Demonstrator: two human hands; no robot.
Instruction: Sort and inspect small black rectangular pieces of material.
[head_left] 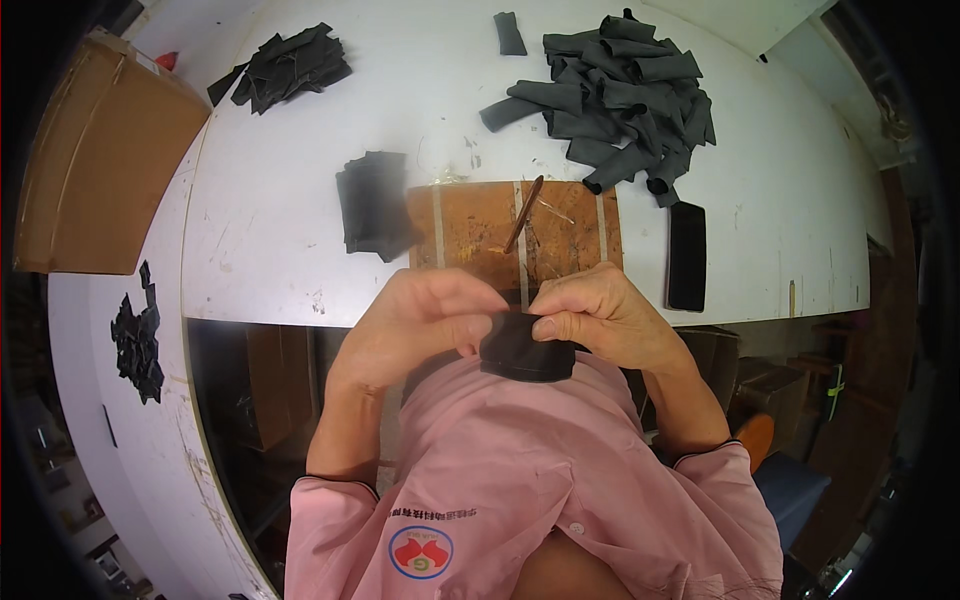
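Observation:
A small black fabric piece (528,352) is held up between my hands, in front of the table's near edge. My right hand (612,318) pinches its upper edge between thumb and fingers. My left hand (425,322), a little blurred, has its thumb and fingertips closed at the piece's upper left corner. Just beyond the hands lies a worn wooden board (465,225) with pale strips across it. A slim brown stick-like tool (525,213) rests slanted on the board.
Left of the board is a stack of dark fabric pieces (373,205). Farther off lie a dark pile (295,68) and a large heap of grey fabric tubes (630,100). A black phone-like slab (686,257) lies at right. At left stand a cardboard box (105,160) and black scraps (137,340).

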